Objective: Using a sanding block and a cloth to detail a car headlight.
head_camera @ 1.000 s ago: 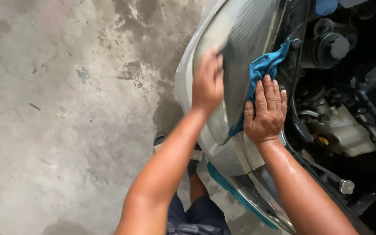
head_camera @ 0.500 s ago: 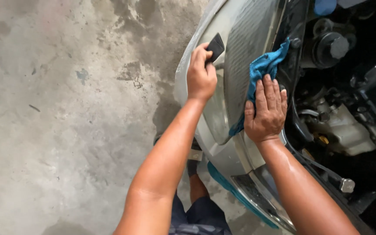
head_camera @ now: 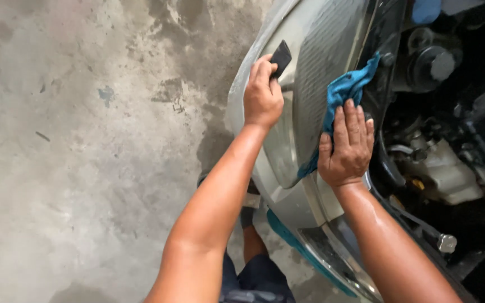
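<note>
- Grey, hazy plastic car headlight lens [head_camera: 310, 106] sits at the front corner of a silver car, above a stained concrete floor [head_camera: 85, 140].
- Left hand [head_camera: 262, 95] grasps a small black rectangular sanding block [head_camera: 280, 57], pinched between thumb and fingers, its lower part pressed on the lens near the outer edge.
- Right hand [head_camera: 348, 147] lies flat, fingers spread and released, pressing a blue cloth rag [head_camera: 346, 92] against the inner side of the same lens; it pins the rag rather than gripping it.
- Rag's upper end hangs toward the open dark engine bay [head_camera: 450, 112], just beside a white fluid reservoir [head_camera: 444, 174].
- Silver bumper panel [head_camera: 298, 207] lies below the lens; the person's leg and foot show under it.
- Risk, judged: the block is held only by its edge, so it could tilt and dig a corner into the lens, leaving deep scratches.
- Risk: a stroke running past the lens edge would scuff the painted bumper.
- Risk: if the flat hand lifts, the rag could slip down off the sloping lens.
</note>
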